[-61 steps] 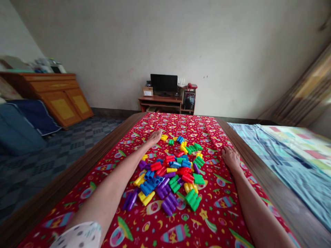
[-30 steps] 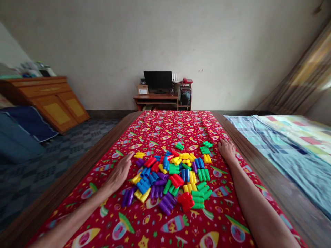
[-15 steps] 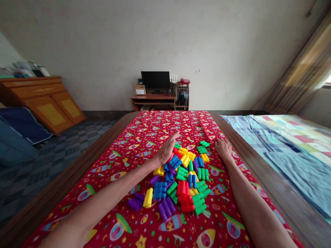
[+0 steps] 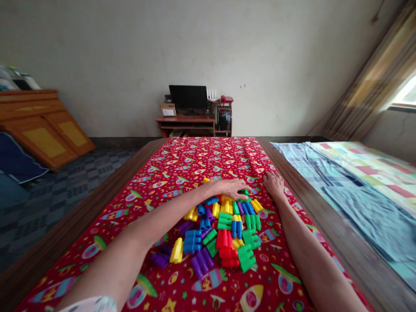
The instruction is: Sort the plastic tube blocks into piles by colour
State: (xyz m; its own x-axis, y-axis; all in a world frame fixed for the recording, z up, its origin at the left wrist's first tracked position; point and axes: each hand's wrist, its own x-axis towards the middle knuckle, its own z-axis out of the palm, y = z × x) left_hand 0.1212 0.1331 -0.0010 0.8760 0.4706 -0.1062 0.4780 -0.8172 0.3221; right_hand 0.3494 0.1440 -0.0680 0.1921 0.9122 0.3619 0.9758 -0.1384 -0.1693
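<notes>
A loose pile of plastic building blocks lies on the red patterned cloth (image 4: 182, 173), in red, yellow, blue, green and purple. At the pile's far edge, my left hand (image 4: 231, 189) reaches over with its fingers curled around a green block (image 4: 245, 192). That hand and forearm cover part of the pile. My right hand (image 4: 274, 183) rests on the cloth to the right of the blocks, fingers lying down and slightly apart, nothing in them. Nearer to me are red blocks (image 4: 227, 248), a purple block (image 4: 202, 262) and a yellow block (image 4: 176, 251).
Brown wooden table edges (image 4: 300, 195) flank the cloth. Beyond the far end stands a desk with a monitor (image 4: 187, 98). On the right is a bed with a blue sheet (image 4: 360, 216); on the left, a wooden cabinet (image 4: 48, 134).
My left hand has moved right across the far side of the pile and closed around a green block. My right hand stays on the cloth. The view has shifted slightly right.
</notes>
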